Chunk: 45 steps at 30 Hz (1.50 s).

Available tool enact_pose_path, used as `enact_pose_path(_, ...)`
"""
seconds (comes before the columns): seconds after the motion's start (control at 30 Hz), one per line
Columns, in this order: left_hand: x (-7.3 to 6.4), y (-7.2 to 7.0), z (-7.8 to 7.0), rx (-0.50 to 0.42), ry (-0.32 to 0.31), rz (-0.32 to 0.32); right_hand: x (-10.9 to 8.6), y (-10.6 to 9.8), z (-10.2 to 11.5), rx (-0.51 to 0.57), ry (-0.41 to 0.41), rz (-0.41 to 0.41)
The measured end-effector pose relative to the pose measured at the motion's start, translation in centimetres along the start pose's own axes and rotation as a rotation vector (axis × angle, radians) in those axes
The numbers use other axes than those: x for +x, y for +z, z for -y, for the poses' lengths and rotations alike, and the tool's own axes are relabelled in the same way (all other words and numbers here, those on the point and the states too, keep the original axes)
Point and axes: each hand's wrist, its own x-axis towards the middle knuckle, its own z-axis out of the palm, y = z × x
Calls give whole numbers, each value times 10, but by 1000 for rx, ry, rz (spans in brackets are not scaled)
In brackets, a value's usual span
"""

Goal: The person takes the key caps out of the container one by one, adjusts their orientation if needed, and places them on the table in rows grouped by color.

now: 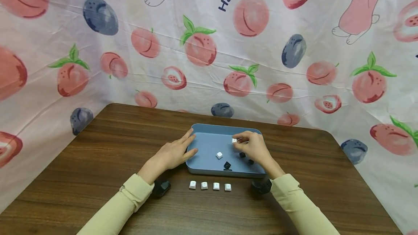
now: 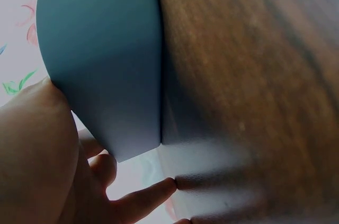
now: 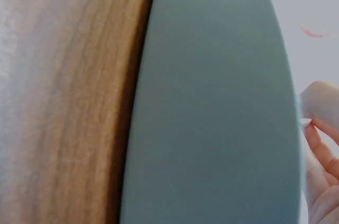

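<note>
My right hand point(image 1: 256, 148) pinches a white keycap point(image 1: 234, 140) between thumb and fingertips, over the right part of a shallow blue tray point(image 1: 209, 140). In the right wrist view a sliver of that keycap point(image 3: 305, 122) shows past the tray wall point(image 3: 212, 102). Extended fingers of my left hand point(image 1: 169, 154) lie along the tray's left side; its thumb touches the rim in the left wrist view. Inside the tray sit another white keycap point(image 1: 219, 155) and a black keycap point(image 1: 227, 165). Two more dark keycaps point(image 1: 242, 155) lie partly beside my right hand.
Several white keycaps point(image 1: 204, 185) stand in a row on the wooden table point(image 1: 130, 137), in front of the tray. Black wrist devices point(image 1: 161, 188) sit beneath both wrists. A fruit-printed cloth point(image 1: 209, 79) hangs behind the table and along its sides.
</note>
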Motion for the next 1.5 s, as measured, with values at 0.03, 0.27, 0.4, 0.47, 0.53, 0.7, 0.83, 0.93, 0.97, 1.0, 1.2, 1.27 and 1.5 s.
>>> enact_pose_path(0.03, 0, 0, 0, 1, 0, 0, -2, -1, 0, 24, -6, 4)
enact_pose_path(0.27, 2, 3, -1, 2, 9, -2, -22, -9, -1, 178, -28, 26)
enact_pose_path(0.4, 2, 2, -1, -2, 13, -4, -39, -14, 1, 244, -23, -4)
enact_pose_path(0.47, 2, 3, 0, -3, 17, -6, -48, -16, 2, 280, -17, -4)
enact_pose_path(0.53, 2, 3, 0, -2, 21, -8, -57, -16, 1, 310, -7, 22)
enact_pose_path(0.7, 0, 4, 2, -5, 24, -18, -71, -19, -2, 357, 64, 58)
enact_pose_path(0.83, -1, 3, 2, -3, 32, -29, -80, -22, -5, 382, 72, 51)
enact_pose_path(0.93, -2, 2, 1, 6, 36, -29, -86, -21, -8, 404, 40, 68)
enact_pose_path(0.97, -2, 1, 1, 8, 36, -28, -87, -20, -9, 412, 31, 74)
enact_pose_path(1.0, -2, 1, 1, 9, 34, -26, -88, -20, -9, 417, 18, 78)
enact_pose_path(1.2, -2, 0, -1, 4, 34, -19, -98, -17, -8, 421, -73, 80)
enact_pose_path(1.27, -2, 0, -1, 3, 37, -18, -103, -15, -9, 424, -100, 80)
enact_pose_path(1.5, -2, 0, 1, -1, 44, -17, -119, -6, -11, 365, -174, 111)
